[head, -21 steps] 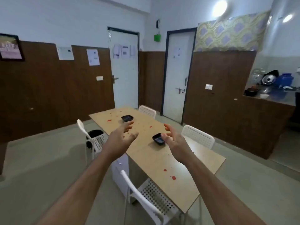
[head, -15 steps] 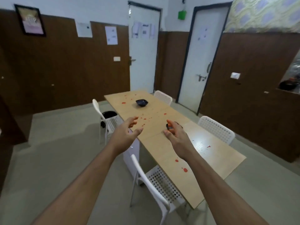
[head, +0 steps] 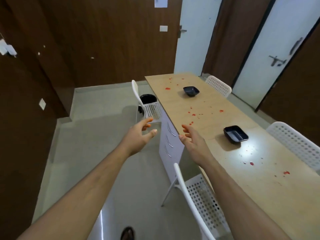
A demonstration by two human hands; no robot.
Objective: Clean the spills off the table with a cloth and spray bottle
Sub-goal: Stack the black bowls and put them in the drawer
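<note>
Two hands: left hand [head: 138, 135] and right hand [head: 194, 141] were both empty, fingers loose.
Spills: red spills [head: 194, 114] dotted the worktop [head: 259, 184] beyond the right hand.
Tools: no cloth or spray bottle in sight.
Risk: wiping could probs knock the black bowl [head: 235, 134] just right of it.

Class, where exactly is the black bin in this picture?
In the head view, the black bin stands on the floor left of the table, behind the far white chair.

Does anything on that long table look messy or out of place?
Yes. Red spills dot the wooden table: near the far black dish, mid-table, and beyond the near black dish.
</note>
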